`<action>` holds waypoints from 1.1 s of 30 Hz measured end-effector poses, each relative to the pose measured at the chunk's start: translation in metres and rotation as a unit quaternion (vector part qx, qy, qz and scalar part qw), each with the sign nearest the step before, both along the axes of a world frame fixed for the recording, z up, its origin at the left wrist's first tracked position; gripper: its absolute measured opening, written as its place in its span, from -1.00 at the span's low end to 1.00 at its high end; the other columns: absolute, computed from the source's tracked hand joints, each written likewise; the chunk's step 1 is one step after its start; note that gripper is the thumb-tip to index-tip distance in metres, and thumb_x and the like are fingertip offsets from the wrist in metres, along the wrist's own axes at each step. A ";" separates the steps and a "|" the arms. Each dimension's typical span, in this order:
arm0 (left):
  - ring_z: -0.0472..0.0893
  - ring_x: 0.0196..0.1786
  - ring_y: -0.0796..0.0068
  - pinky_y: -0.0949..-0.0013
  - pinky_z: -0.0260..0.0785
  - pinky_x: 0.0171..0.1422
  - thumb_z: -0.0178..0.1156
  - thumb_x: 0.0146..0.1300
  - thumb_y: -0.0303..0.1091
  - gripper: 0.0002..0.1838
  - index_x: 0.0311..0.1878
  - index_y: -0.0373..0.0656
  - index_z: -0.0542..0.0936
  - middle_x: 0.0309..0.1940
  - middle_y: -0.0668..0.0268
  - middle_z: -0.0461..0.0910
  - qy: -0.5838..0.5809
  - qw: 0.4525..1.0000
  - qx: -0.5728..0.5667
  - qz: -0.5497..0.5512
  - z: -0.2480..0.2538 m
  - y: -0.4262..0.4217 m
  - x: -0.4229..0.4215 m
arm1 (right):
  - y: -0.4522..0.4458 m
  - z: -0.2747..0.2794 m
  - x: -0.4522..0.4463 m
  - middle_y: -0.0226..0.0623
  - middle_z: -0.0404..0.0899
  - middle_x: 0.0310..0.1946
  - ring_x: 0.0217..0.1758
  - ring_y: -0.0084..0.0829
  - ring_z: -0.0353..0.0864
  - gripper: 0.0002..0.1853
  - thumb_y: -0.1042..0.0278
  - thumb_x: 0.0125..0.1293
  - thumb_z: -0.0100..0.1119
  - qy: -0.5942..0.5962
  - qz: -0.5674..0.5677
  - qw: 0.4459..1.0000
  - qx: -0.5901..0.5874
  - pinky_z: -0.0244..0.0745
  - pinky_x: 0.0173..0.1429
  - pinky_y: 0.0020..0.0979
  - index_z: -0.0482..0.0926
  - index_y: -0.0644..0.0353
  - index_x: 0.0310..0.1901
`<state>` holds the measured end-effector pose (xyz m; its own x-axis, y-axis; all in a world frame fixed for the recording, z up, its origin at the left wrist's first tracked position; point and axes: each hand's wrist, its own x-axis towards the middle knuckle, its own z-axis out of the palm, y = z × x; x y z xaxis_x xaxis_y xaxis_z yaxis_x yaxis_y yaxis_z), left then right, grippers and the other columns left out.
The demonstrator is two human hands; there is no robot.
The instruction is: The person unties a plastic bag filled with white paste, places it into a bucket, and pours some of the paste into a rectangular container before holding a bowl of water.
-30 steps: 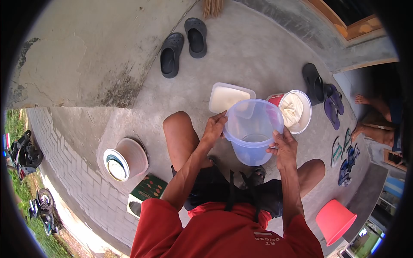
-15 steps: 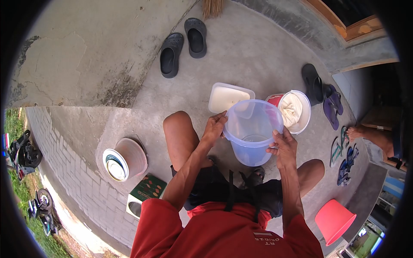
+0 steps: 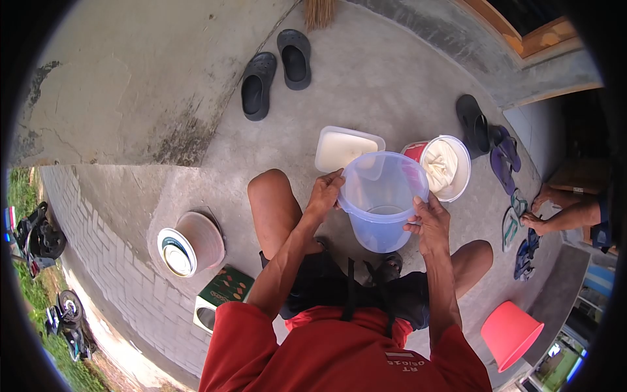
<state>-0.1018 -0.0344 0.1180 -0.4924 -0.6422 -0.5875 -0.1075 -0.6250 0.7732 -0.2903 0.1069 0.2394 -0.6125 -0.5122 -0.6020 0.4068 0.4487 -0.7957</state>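
Observation:
Between my knees I hold a translucent blue plastic bucket (image 3: 382, 225) by its rim, its mouth tilted away from me. My left hand (image 3: 324, 195) is closed on the left side of the rim. On the opposite side, my right hand (image 3: 429, 222) grips the rim with thumb and fingers. The inside looks bare. Just beyond it lies a rectangular white plastic tub (image 3: 341, 149) with something pale in it, partly hidden by the bucket. To its right a red and white pail (image 3: 461, 171) holds whitish cloth or plastic (image 3: 441, 163).
A lidded tub (image 3: 189, 243) and a green box (image 3: 223, 287) stand at my left. A red bucket (image 3: 511, 334) lies at lower right. Dark clogs (image 3: 258, 85), purple sandals (image 3: 503, 163) and flip-flops (image 3: 511, 225) are around. Another person's feet (image 3: 539, 212) show at right.
At the right, the other person has moved further into view, with a second foot now showing. My hands and the blue bucket have stayed nearly still.

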 end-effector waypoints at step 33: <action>0.68 -0.21 0.38 0.34 0.67 -0.28 0.25 0.34 -0.38 -0.64 0.02 -0.33 0.31 -0.18 0.14 0.51 -0.050 0.951 -0.050 -0.302 0.044 0.112 -0.030 | 0.177 -0.035 -0.057 -0.27 0.54 -0.34 -0.37 -0.44 0.58 -0.54 0.53 0.13 0.15 0.152 0.098 0.967 0.181 0.56 -0.34 -0.39 0.48 0.31 0.12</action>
